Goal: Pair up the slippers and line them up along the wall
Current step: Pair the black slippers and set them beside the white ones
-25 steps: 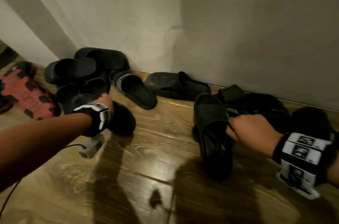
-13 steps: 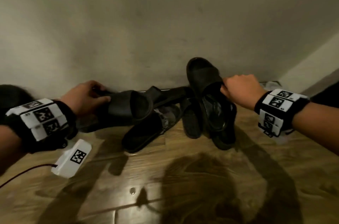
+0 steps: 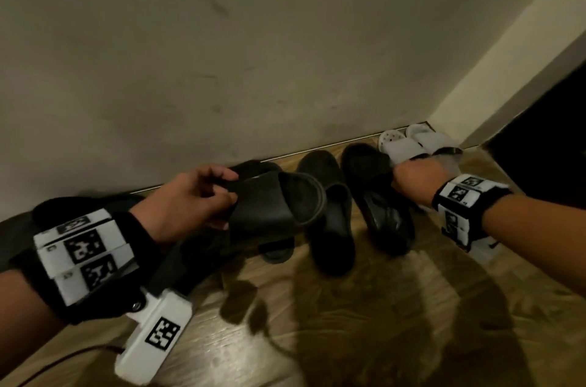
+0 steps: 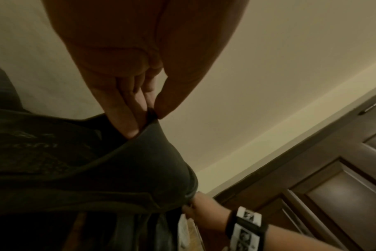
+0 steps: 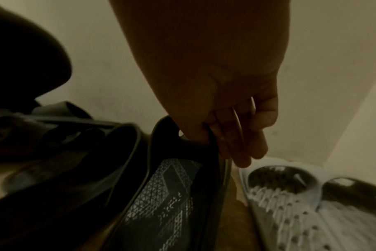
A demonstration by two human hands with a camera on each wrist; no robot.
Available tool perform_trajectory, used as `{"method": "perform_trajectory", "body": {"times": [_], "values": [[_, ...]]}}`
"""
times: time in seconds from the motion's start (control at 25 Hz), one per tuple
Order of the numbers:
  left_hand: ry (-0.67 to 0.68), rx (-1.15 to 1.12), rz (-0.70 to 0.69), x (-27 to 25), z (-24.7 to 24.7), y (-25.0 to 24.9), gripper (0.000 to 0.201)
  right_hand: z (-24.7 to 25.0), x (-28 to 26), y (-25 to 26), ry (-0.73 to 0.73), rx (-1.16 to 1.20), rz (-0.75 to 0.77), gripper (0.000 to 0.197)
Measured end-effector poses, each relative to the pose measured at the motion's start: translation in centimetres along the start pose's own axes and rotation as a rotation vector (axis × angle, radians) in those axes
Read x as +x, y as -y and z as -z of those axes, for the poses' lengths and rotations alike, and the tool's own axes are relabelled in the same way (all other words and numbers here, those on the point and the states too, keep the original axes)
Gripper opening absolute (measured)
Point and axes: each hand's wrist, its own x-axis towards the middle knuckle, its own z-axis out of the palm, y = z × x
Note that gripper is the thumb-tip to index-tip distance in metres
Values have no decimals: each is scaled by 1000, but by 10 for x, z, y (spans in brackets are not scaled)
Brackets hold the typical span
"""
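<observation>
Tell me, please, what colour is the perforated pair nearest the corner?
The perforated slipper pair is white; right wrist view shows it best.

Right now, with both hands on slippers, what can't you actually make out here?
- Head view: the right hand hides its own fingers and where they hold the black slipper.
- Head view: the left wrist covers the dark slippers beneath.
- Right wrist view: the slippers at left are blurred.
- The white slippers are partly hidden behind the right hand.

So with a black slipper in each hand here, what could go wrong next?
1. The left hand only pinches its black slipper by the strap edge; it could slip and drop.
2. The right hand lowers its patterned-sole slipper right beside the white pair, and may nudge them.
3. All the dark slippers look alike in this dim light, so mispairing seems possible.
</observation>
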Motion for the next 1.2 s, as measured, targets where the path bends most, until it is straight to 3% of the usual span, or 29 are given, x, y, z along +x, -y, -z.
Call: {"method": "perform_trajectory", "body": {"times": [0.16,0.28,0.44,0.52,0.68,0.8,0.92,1.0,1.08,1.2], "values": [[-12,-80,-79,12,-7,-18,27,-16,13,34,100,120,198,27],[-24,-122,-130,26,-12,-29,27,-20,16,59,42,201,313,27],[11,-112,-88,49,-29,-38,22,-24,8,86,105,285,413,27],[40,-128,-47,61,-43,-40,24,-26,8,68,118,298,369,28],[101,-154,24,83,-83,-44,26,-38,22,5,-8,180,190,33],[114,-134,38,96,-119,-47,16,-50,28,-31,12,170,69,34],[126,-102,64,107,-153,-45,15,-63,29,-48,-6,236,58,38],[164,-81,58,114,-170,-41,32,-69,28,-53,-28,316,100,36],[237,18,52,120,-180,-34,44,-74,26,-54,-73,390,201,31],[343,478,48,122,-180,-18,60,-78,23,-50,-51,420,297,30]]}}
